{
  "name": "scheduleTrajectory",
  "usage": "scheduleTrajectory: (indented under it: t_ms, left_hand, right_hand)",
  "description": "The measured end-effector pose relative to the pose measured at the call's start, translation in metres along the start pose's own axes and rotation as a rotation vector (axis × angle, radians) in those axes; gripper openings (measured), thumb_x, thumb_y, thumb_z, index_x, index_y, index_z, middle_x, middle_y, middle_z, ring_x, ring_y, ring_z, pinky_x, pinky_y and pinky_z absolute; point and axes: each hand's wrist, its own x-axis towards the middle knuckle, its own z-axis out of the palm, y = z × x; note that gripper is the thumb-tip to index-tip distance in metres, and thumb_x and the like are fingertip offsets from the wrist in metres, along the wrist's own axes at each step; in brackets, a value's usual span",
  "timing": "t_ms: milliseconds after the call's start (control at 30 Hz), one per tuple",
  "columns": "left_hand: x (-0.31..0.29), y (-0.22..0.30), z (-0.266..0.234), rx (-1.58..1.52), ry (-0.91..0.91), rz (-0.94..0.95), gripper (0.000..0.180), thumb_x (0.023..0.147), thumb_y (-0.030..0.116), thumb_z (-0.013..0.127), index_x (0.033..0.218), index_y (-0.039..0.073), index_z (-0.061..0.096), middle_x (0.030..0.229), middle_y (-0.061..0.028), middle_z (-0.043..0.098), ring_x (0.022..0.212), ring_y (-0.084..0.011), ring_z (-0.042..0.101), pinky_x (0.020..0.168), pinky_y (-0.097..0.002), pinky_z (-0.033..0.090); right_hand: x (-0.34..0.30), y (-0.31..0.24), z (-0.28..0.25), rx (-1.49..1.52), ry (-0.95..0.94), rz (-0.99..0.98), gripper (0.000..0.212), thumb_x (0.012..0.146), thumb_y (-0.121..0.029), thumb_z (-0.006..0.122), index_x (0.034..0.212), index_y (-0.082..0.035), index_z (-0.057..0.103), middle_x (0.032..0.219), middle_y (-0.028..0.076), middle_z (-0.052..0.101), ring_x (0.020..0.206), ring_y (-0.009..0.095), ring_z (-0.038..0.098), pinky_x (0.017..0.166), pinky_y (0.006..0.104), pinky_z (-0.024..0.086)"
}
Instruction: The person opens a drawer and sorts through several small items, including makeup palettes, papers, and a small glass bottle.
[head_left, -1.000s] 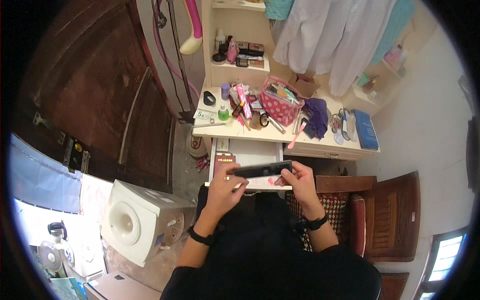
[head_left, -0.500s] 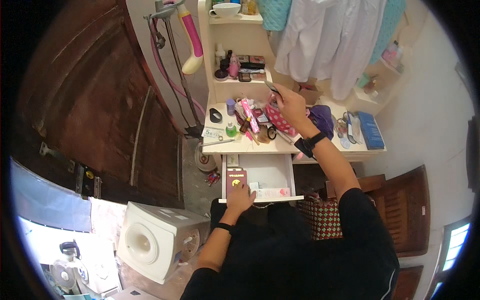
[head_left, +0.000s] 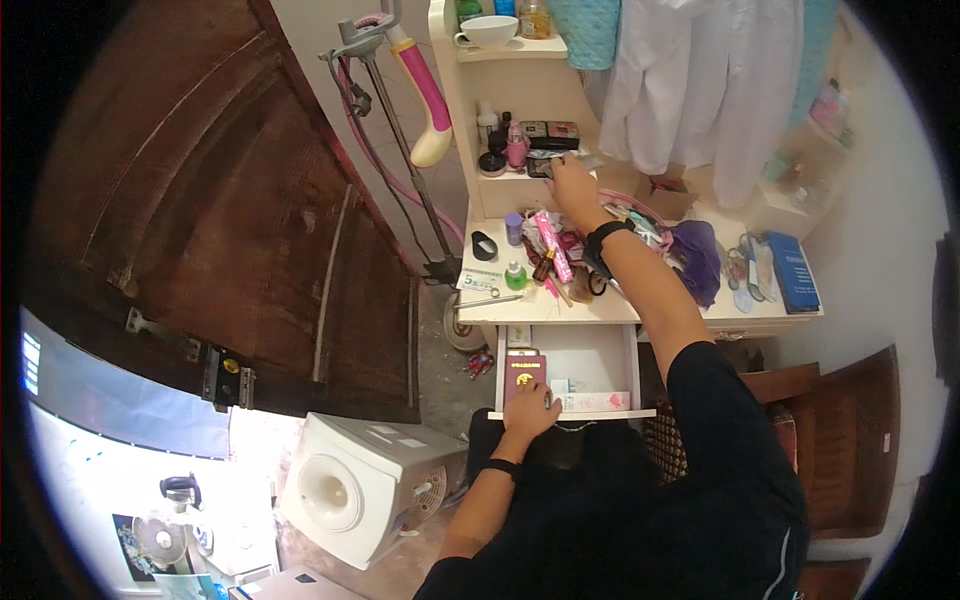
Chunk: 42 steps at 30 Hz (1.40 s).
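My left hand lies over the front edge of the pulled-out drawer, its bent fingers against the lower part of a dark red passport. Something small and dark shows by its thumb, too small to name. Farther off, my right hand reaches to the middle shelf, closed on a small flat dark case at the shelf's edge. Close by on that shelf stand a pink bottle, a round dark jar and dark make-up palettes. My right fingertips are partly hidden.
Below the shelf, the desktop holds a green bottle, a pink packet, a purple cloth and a blue book. A white cup sits on the top shelf. A garment steamer stands at the left.
My right hand has brought the dark case from above the desktop clutter to the middle shelf. My left hand stays at the drawer. The whole view has shifted.
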Motion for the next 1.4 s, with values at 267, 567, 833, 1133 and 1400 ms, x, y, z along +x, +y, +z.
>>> scheduleTrajectory:
  t_ms: [267, 567, 833, 1133, 1400]
  left_hand:
    - [0.008, 0.005, 0.002, 0.075, -0.066, -0.024, 0.036, 0.080, 0.040, 0.061, 0.097, 0.008, 0.064, 0.107, -0.0105, 0.059, 0.102, -0.0325, 0.057, 0.081, -0.0452, 0.050]
    - [0.005, 0.001, 0.010, 0.068, 0.025, 0.021, 0.036, 0.077, 0.038, 0.065, 0.099, 0.010, 0.065, 0.110, -0.0124, 0.055, 0.105, -0.0323, 0.055, 0.081, -0.0446, 0.050]
    - [0.003, 0.003, 0.007, 0.045, 0.003, 0.022, 0.032, 0.078, 0.036, 0.064, 0.096, 0.010, 0.070, 0.117, -0.0138, 0.055, 0.109, -0.0347, 0.051, 0.089, -0.0429, 0.046]
    - [-0.001, -0.009, 0.011, -0.055, -0.098, 0.064, 0.036, 0.075, 0.038, 0.068, 0.098, 0.010, 0.072, 0.132, -0.0162, 0.046, 0.119, -0.0360, 0.044, 0.099, -0.0423, 0.039]
    - [0.016, -0.018, 0.029, 0.160, -0.206, -0.007, 0.033, 0.066, 0.035, 0.074, 0.093, 0.016, 0.073, 0.143, -0.0183, 0.035, 0.130, -0.0406, 0.031, 0.108, -0.0463, 0.030]
  right_hand:
    - [-0.035, -0.001, 0.002, 0.300, 0.139, -0.154, 0.035, 0.079, -0.012, 0.062, 0.113, -0.007, 0.057, 0.110, 0.017, 0.060, 0.100, 0.036, 0.057, 0.082, 0.0431, 0.049]
    - [-0.313, -0.049, -0.088, 0.637, -0.228, -0.078, 0.011, 0.079, -0.017, 0.063, 0.082, -0.007, 0.060, 0.081, 0.010, 0.059, 0.077, 0.030, 0.059, 0.067, 0.0390, 0.050]
    - [-0.299, 0.075, -0.088, 0.194, 0.092, 0.305, 0.025, 0.080, -0.019, 0.062, 0.100, -0.005, 0.060, 0.095, 0.016, 0.058, 0.091, 0.035, 0.057, 0.075, 0.0452, 0.049]
    - [-0.253, 0.108, -0.072, 0.047, -0.181, 0.482, 0.035, 0.080, -0.026, 0.063, 0.109, -0.008, 0.059, 0.103, 0.019, 0.057, 0.100, 0.036, 0.056, 0.079, 0.0454, 0.051]
    - [-0.266, 0.048, -0.091, 0.173, -0.050, 0.272, 0.029, 0.075, -0.019, 0.066, 0.098, -0.003, 0.059, 0.104, 0.017, 0.055, 0.097, 0.035, 0.056, 0.077, 0.0456, 0.051]
